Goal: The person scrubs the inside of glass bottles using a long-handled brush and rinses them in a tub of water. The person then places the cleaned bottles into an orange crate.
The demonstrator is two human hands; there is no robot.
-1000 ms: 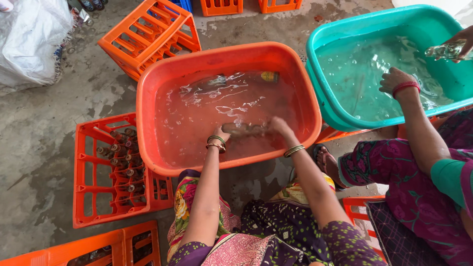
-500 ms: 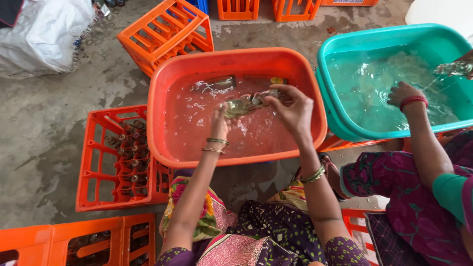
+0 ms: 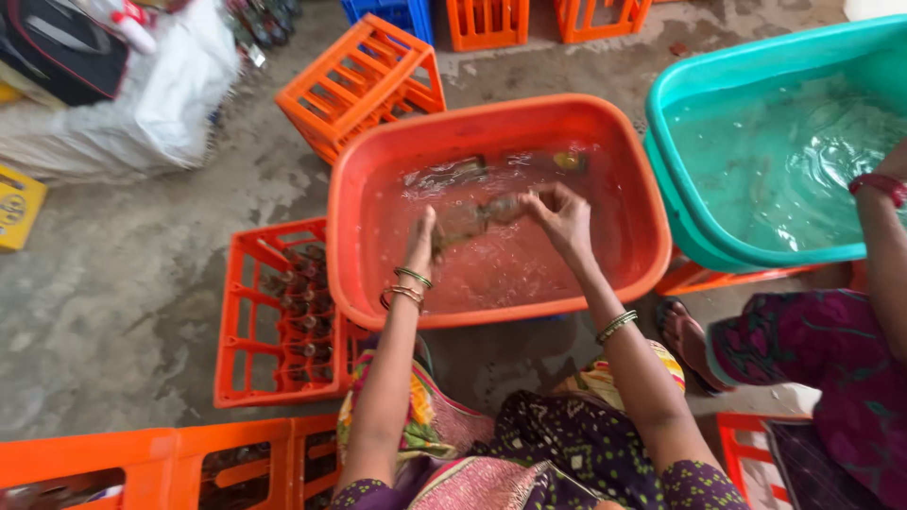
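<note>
Wet concrete floor [image 3: 123, 283], orange crates all round. Red tub [image 3: 605, 283] of soapy water in the middle, teal tub [image 3: 699, 236] to its right where another person's arm [image 3: 883, 246] reaches in. Bottle [image 3: 477, 219] was underwater a second ago, now lifted clear of the surface, held level between both hands. Left hand [image 3: 422, 244] fingers curl round its base end; right hand [image 3: 559, 215] fingers pinch the neck end. Crate [image 3: 241, 321] of bottles sits left of the tub.
</note>
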